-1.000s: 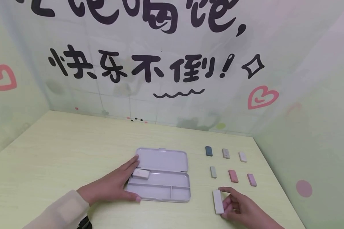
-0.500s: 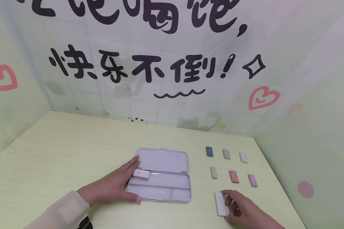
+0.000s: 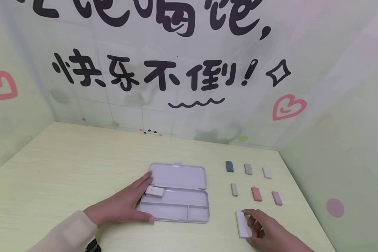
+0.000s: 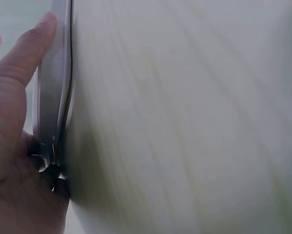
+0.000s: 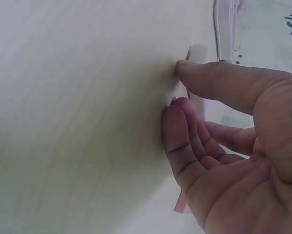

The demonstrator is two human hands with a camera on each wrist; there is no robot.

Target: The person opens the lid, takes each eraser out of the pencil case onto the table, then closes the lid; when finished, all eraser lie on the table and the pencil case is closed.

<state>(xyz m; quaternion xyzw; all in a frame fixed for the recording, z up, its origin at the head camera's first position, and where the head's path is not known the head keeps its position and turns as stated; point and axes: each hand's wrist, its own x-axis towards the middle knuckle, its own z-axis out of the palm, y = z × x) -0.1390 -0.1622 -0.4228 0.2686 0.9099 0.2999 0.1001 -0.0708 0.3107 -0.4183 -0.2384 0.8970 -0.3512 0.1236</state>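
In the head view a pale lilac case point(image 3: 198, 196) lies with its lid raised back flat and its tray split into compartments. My left hand point(image 3: 121, 206) rests at its left end, straight fingers along the side and thumb on the front edge. A small white block point(image 3: 154, 191) sits in the long rear compartment, at its left end. My right hand point(image 3: 266, 229) pinches a larger white rectangular block point(image 3: 242, 224) lengthwise, a finger at the far end and the thumb at the near end; that block appears to lie on the table. The right wrist view shows the same white block point(image 5: 198, 54) partly behind the thumb.
Two rows of small blocks lie at the right: blue point(image 3: 229, 166), grey point(image 3: 248, 169) and white point(image 3: 266, 172) behind; pale green point(image 3: 234, 189), red point(image 3: 256, 194) and purple point(image 3: 277, 198) in front. Printed walls bound the wooden table point(image 3: 91, 157).
From a second ago to half a second ago, my right hand turned the larger white block slightly and brought it a little nearer the front. The left hand and case stay in place.
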